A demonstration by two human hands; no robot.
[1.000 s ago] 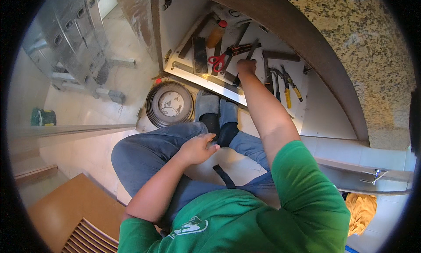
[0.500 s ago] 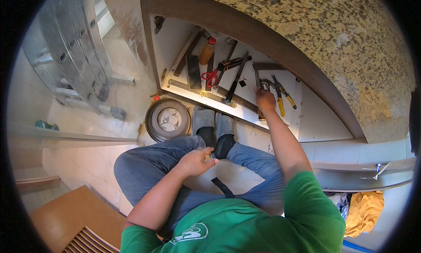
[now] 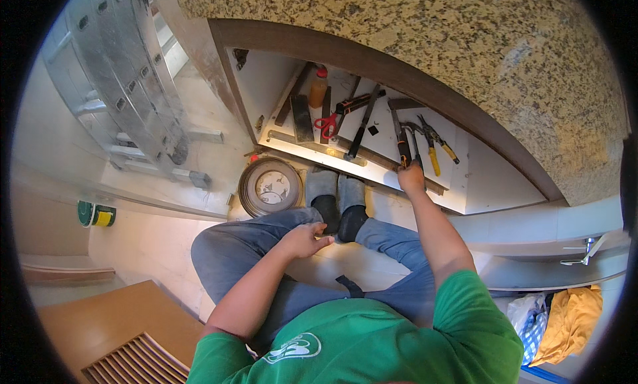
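My right hand [image 3: 411, 178] reaches to the front edge of the open cabinet [image 3: 458, 202]. Its fingers are closed at the lower end of a long tool with a black-and-orange handle [image 3: 403, 148]; whether they grip that handle is hard to make out. Just right of it lie pliers with yellow handles [image 3: 432, 159] and another pair of pliers or snips [image 3: 439, 139]. My left hand [image 3: 306, 241] hovers over my left leg, thumb apart from the loosely bent fingers, with nothing visible in it.
Inside the cabinet are red-handled scissors [image 3: 325, 123], an orange bottle with a red cap [image 3: 318, 88], a hammer-like black-handled tool [image 3: 357, 139] and several dark strips. A round coiled band [image 3: 247, 184] lies by my feet. A ladder [image 3: 126, 85] stands left; a granite counter [image 3: 412, 31] overhangs.
My right hand has drawn back toward the cabinet's front edge, uncovering the black-and-orange handle. My left hand has stayed over my leg. The view has shifted slightly.
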